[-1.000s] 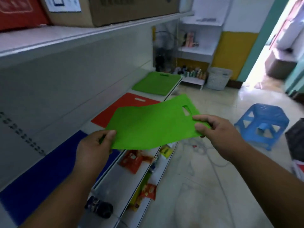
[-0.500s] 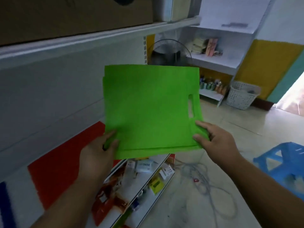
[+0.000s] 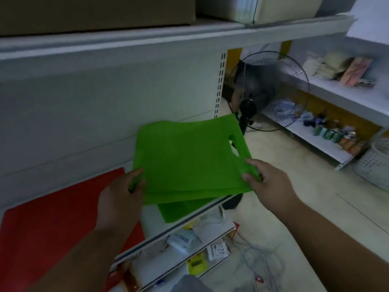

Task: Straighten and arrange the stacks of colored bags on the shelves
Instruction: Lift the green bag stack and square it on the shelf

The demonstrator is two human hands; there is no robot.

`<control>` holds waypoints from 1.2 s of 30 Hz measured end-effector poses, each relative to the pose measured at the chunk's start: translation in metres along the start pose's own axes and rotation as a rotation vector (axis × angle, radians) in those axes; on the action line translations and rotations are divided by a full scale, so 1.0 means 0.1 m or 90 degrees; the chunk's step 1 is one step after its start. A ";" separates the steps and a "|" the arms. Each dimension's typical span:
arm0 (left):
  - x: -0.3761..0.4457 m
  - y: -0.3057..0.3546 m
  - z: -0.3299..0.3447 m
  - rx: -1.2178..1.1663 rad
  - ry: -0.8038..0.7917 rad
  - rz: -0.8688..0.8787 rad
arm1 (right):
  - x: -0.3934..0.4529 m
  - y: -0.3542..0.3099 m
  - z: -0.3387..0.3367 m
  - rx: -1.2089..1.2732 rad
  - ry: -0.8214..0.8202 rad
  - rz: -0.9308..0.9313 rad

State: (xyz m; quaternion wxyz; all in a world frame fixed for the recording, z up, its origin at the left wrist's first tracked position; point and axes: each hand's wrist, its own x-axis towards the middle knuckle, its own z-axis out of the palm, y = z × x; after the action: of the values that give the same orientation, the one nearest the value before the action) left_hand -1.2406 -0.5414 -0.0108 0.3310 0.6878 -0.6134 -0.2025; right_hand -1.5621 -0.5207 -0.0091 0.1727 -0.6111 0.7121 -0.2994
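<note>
Lowered since before, green bags [image 3: 185, 163] hover over shelf stack [image 3: 181, 209]; my left hand [image 3: 120, 199] and right hand [image 3: 267, 182] pinch corners. Risk: skewed landing toward 5 o'clock.

1. Only one view: head cam, worn on my head, wide-angle.
2. It faces forward and down along the shelf [image 3: 185, 218] front, floor to the right.
3. Close range: my left hand [image 3: 120, 197] and right hand [image 3: 267, 182] sit mid-frame, forearms running out the bottom edge.
4. No second view, so nothing shared.
</note>
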 end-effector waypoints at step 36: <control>-1.59 -0.17 0.03 0.376 0.165 -0.166 | -0.02 -1.13 0.57 -0.185 -0.254 -0.535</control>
State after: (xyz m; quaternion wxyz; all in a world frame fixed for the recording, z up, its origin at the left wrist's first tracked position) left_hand -1.2569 -0.3863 -0.0449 0.1637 0.8466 -0.5054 0.0320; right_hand -1.4400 -0.5393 0.0193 0.0828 -0.9088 0.3916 -0.1177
